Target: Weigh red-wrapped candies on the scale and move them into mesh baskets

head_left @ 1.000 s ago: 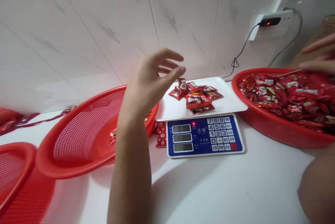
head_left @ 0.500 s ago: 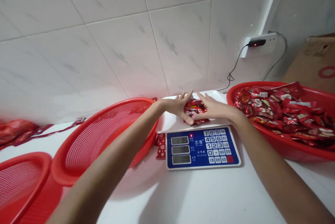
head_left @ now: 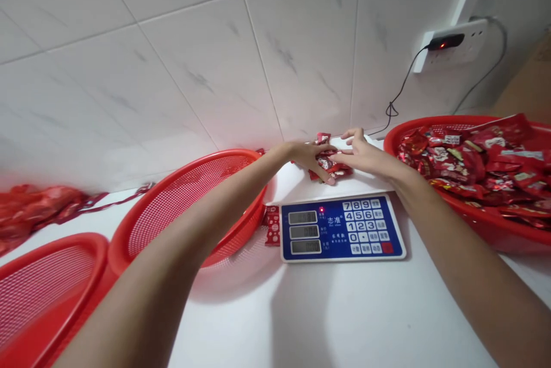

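Note:
Several red wrapped candies (head_left: 333,170) lie in a heap on the white pan (head_left: 297,187) of a digital scale. Over the heap's left side, my left hand (head_left: 310,159) is closed round some of the candies, its thumb in front and fingers behind. My right hand (head_left: 364,157) is at the heap's right side with its fingers apart, a fingertip against the wrappers. In front of the pan is the scale's blue panel (head_left: 336,230), with number keys and three small displays whose digits are too faint to read.
On the right stands a red basket (head_left: 473,236) full of red packets. Two red mesh baskets (head_left: 172,196) (head_left: 51,276) are at the left, beside red bags (head_left: 41,210). A red packet (head_left: 272,225) lies by the scale. A black cord (head_left: 402,78) runs down from the wall socket (head_left: 467,43).
My left hand has gone from spread beside the candies to closing over some of them. The right hand's fingers have lifted and the heap has shifted. The view has swung slightly.

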The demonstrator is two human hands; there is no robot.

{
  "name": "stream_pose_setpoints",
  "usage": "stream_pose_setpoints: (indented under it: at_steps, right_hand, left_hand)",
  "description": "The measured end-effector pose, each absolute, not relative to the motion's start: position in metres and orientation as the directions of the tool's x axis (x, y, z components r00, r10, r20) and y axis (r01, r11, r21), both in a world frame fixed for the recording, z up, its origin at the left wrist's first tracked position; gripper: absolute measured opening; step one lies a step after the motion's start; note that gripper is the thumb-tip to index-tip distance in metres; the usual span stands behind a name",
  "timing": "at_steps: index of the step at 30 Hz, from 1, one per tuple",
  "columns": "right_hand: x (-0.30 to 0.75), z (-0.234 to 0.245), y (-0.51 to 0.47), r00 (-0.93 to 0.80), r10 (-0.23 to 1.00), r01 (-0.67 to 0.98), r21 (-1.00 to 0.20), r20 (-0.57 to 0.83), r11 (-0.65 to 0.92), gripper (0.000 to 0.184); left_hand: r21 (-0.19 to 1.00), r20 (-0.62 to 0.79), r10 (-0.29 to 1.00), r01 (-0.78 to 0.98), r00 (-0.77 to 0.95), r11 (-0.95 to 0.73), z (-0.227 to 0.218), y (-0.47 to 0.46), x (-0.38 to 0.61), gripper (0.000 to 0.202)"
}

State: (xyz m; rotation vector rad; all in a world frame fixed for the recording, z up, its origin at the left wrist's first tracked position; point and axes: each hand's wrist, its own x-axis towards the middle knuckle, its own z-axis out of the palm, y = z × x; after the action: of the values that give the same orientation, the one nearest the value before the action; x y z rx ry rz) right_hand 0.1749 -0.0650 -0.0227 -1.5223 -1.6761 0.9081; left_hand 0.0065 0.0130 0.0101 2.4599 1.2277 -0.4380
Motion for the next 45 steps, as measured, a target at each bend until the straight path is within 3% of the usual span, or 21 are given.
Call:
stream_pose_setpoints:
  at_steps: [3, 8, 15, 20, 23, 26, 28, 32, 35, 38, 42, 45]
  right_hand:
    - [0.176, -0.020, -0.069, -0.046, 0.999, 0.492, -0.870, 0.000, 0.023, 0.066]
    - [0.166, -0.018, -0.075, -0.120, 0.993, 0.358, -0.933, -0.010, 0.034, 0.065]
    - [0.171, -0.015, -0.074, -0.069, 0.993, 0.294, -0.949, 0.094, 0.110, 0.056]
    - [0.161, -0.014, -0.078, -0.146, 0.977, 0.290, -0.937, 0.157, 0.194, 0.044]
    - [0.157, -0.016, -0.076, -0.071, 0.972, 0.309, -0.921, 0.225, 0.236, 0.036]
    - [0.167, -0.011, -0.076, 0.000, 0.957, 0.366, -0.890, 0.291, 0.271, 0.043]
    - [0.177, -0.006, -0.079, -0.048, 0.960, 0.472, -0.841, 0.276, 0.266, 0.054]
    - [0.184, -0.001, -0.087, -0.202, 0.973, 0.707, -0.671, 0.111, 0.223, 0.073]
    - [0.175, -0.007, -0.090, -0.278, 0.961, 0.806, -0.543, 0.001, 0.233, 0.089]
    - [0.165, -0.015, -0.088, -0.362, 0.931, 0.812, -0.508, -0.049, 0.289, 0.089]
    - [0.165, -0.024, -0.082, -0.398, 0.916, 0.802, -0.505, -0.052, 0.320, 0.080]
    - [0.167, -0.029, -0.078, -0.389, 0.921, 0.810, -0.487, -0.029, 0.327, 0.075]
  left_hand:
    - [0.240, -0.356, 0.700, 0.785, 0.619, -0.571, 0.006, 0.008, 0.002, 0.122]
    - [0.322, -0.099, 0.718, 0.705, 0.689, -0.632, -0.011, -0.008, -0.013, 0.094]
    - [0.535, 0.185, 0.725, 0.551, 0.663, -0.641, -0.021, -0.027, -0.023, 0.072]
    - [0.609, 0.166, 0.761, 0.542, 0.627, -0.579, -0.022, -0.019, -0.022, 0.050]
    - [0.670, 0.142, 0.766, 0.508, 0.627, -0.541, -0.016, -0.011, -0.020, 0.043]
    - [0.760, 0.153, 0.817, 0.462, 0.555, -0.457, 0.002, -0.011, -0.028, 0.046]
    - [0.793, 0.187, 0.849, 0.434, 0.495, -0.428, 0.017, -0.015, -0.044, 0.045]
    - [0.719, 0.231, 0.921, 0.583, 0.314, -0.379, 0.037, -0.018, -0.105, 0.044]
    - [0.548, 0.137, 0.985, 0.821, 0.100, -0.159, 0.028, -0.017, -0.168, 0.048]
    - [0.393, 0.062, 0.998, 0.918, 0.030, -0.052, 0.002, -0.021, -0.219, 0.038]
    - [0.365, -0.006, 1.000, 0.931, -0.021, 0.022, -0.038, -0.043, -0.247, 0.026]
    - [0.418, -0.097, 0.995, 0.908, 0.004, 0.037, -0.056, -0.065, -0.246, 0.036]
